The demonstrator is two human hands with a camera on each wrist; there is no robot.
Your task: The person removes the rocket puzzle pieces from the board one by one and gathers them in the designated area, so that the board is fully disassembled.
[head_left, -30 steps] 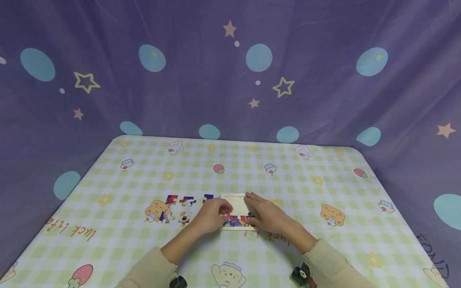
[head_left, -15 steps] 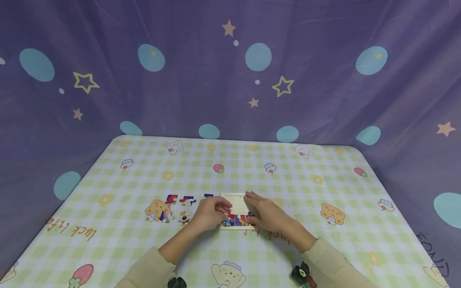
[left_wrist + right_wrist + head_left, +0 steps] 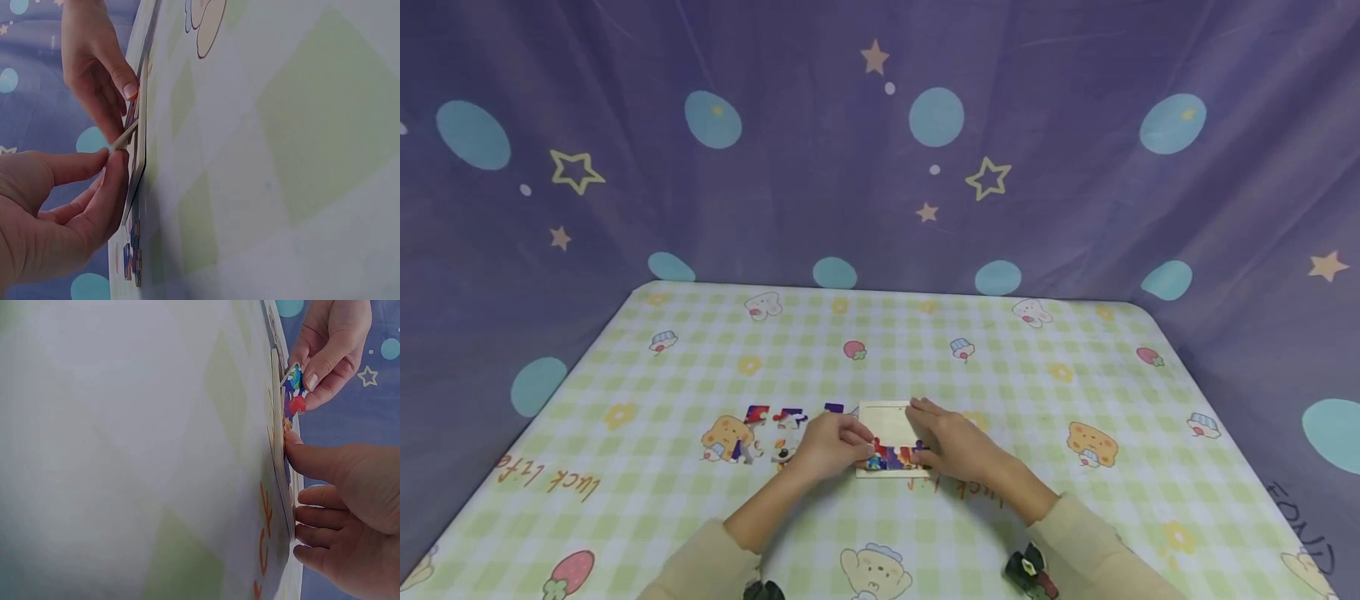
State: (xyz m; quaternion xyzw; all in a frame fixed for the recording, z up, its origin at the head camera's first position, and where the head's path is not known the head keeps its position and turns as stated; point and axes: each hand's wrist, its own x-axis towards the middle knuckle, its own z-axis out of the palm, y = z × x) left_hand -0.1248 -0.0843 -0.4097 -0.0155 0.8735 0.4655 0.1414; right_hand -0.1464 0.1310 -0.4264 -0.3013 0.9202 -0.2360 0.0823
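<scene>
During apparent seating, the left hand [image 3: 829,447] pinched a tilted puzzle piece [image 3: 295,377] at the frame [image 3: 889,422], which the right hand [image 3: 957,446], thumb and fingers apart, touched; levelling and pressing seemed required next.

The puzzle tray [image 3: 891,423] lies on the counter [image 3: 1000,383], with hanging cloth [image 3: 850,192] behind the counter and along both sides. In the tray, the joined pieces [image 3: 898,457] fill the near strip, while its bare floor is behind them. The left grip [image 3: 831,447] is at the tray's left side, with the held piece [image 3: 295,376] between its fingers, tilted over the near left corner. The right grip [image 3: 958,448] lies along the right side, its thumb at the near right end of the joined pieces. Left of the tray are loose pieces: a back row of three, its rightmost piece [image 3: 834,408] just behind the left grip and nearest the tray, and, before that row, more pieces [image 3: 745,452] farther left.
</scene>
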